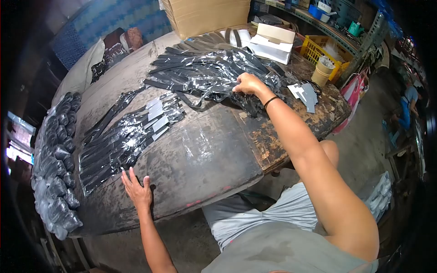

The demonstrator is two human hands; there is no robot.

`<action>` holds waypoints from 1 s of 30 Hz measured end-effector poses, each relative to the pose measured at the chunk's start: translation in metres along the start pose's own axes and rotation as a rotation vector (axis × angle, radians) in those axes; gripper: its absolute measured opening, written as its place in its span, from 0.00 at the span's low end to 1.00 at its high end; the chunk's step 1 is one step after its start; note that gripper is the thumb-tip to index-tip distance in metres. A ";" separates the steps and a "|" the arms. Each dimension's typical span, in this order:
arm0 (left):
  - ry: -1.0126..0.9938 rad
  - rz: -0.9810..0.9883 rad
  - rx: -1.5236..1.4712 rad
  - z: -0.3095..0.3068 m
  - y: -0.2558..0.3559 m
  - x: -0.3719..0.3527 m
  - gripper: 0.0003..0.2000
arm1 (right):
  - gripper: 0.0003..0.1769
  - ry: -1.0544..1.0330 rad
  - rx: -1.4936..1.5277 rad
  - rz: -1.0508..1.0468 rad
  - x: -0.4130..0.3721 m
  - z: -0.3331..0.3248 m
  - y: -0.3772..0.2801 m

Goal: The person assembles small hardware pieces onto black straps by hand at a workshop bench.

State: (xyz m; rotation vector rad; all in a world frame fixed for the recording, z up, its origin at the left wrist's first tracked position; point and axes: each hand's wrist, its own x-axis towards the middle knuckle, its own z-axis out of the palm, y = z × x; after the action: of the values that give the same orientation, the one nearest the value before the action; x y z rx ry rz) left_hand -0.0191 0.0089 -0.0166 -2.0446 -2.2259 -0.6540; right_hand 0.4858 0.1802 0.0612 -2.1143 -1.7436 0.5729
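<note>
My left hand [136, 189] rests on the dark table with its fingers spread, by the near end of a row of flat black strips in clear plastic sleeves [118, 143]. Several pale grey cards [155, 111] lie across the right end of that row. Over a large heaped pile of plastic-wrapped black strips [205, 68], my right hand [248, 85] has its fingers closed in a pinch at the pile's right part. It appears to grip one wrapped strip, though the fingers partly hide it. More grey and white cards [306, 95] lie right of the pile.
Plastic-wrapped rolls [59, 154] line the table's left edge. At the back stand a large cardboard box [207, 18] and a small white box [273, 43]. A tan cup [322, 72] and a yellow crate [314, 45] are at the right. Another person [409, 102] is far right.
</note>
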 end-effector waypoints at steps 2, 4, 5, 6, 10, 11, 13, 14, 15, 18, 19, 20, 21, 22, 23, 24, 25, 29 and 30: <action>-0.016 -0.010 0.000 -0.003 0.005 0.000 0.38 | 0.31 0.012 0.082 0.037 -0.011 -0.014 -0.014; -0.035 -0.002 -0.009 -0.003 0.003 0.000 0.39 | 0.27 0.191 0.094 -0.080 -0.006 -0.018 -0.018; -0.028 -0.008 -0.007 -0.003 0.002 0.000 0.39 | 0.24 0.235 0.140 -0.118 -0.002 -0.024 -0.019; -0.042 -0.003 -0.021 -0.004 0.003 0.001 0.39 | 0.24 0.221 0.242 -0.129 -0.003 -0.034 -0.027; -0.054 0.015 -0.034 -0.003 0.002 0.001 0.41 | 0.10 0.127 0.681 -0.382 0.002 -0.073 -0.061; -0.057 0.018 -0.030 -0.004 0.003 0.001 0.41 | 0.06 0.096 0.767 -0.409 -0.013 -0.091 -0.080; -0.062 0.021 -0.023 -0.003 0.004 0.001 0.41 | 0.07 0.087 0.923 -0.503 -0.018 -0.116 -0.102; -0.070 0.022 -0.012 -0.003 0.004 0.001 0.41 | 0.07 0.135 0.931 -0.514 -0.017 -0.125 -0.112; -0.068 0.027 -0.012 -0.004 0.006 0.002 0.41 | 0.06 0.184 0.939 -0.525 -0.017 -0.132 -0.119; -0.105 0.024 0.009 -0.007 0.010 -0.001 0.41 | 0.05 0.197 0.648 -0.481 -0.014 -0.141 -0.129; -0.099 0.044 0.003 -0.007 0.010 -0.002 0.40 | 0.05 0.204 0.652 -0.487 -0.015 -0.140 -0.129; -0.091 0.063 -0.006 -0.007 0.011 -0.002 0.39 | 0.05 0.176 0.723 -0.496 -0.015 -0.138 -0.129; -0.080 0.064 -0.009 -0.006 0.013 -0.002 0.39 | 0.05 0.145 0.793 -0.505 -0.014 -0.135 -0.130; -0.060 0.100 -0.039 -0.005 0.015 -0.003 0.38 | 0.05 0.149 0.791 -0.528 -0.014 -0.131 -0.128; -0.043 0.133 -0.066 -0.003 0.016 -0.006 0.37 | 0.06 0.116 0.798 -0.522 -0.014 -0.129 -0.123; 0.026 0.217 -0.089 0.000 0.020 -0.007 0.34 | 0.06 0.128 0.817 -0.485 -0.018 -0.127 -0.122; 0.023 0.213 -0.084 -0.001 0.029 -0.009 0.34 | 0.06 0.138 0.837 -0.445 -0.024 -0.126 -0.119; 0.013 0.339 -0.502 0.007 0.100 -0.002 0.21 | 0.08 0.162 0.839 -0.425 -0.043 -0.130 -0.091; -0.047 0.303 -0.618 0.013 0.123 0.003 0.18 | 0.08 0.177 0.823 -0.414 -0.049 -0.131 -0.081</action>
State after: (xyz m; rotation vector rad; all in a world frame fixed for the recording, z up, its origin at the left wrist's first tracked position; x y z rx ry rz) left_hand 0.1018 0.0212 0.0056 -2.6048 -1.8113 -1.3988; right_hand 0.4760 0.1469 0.2193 -1.1682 -1.4300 0.7751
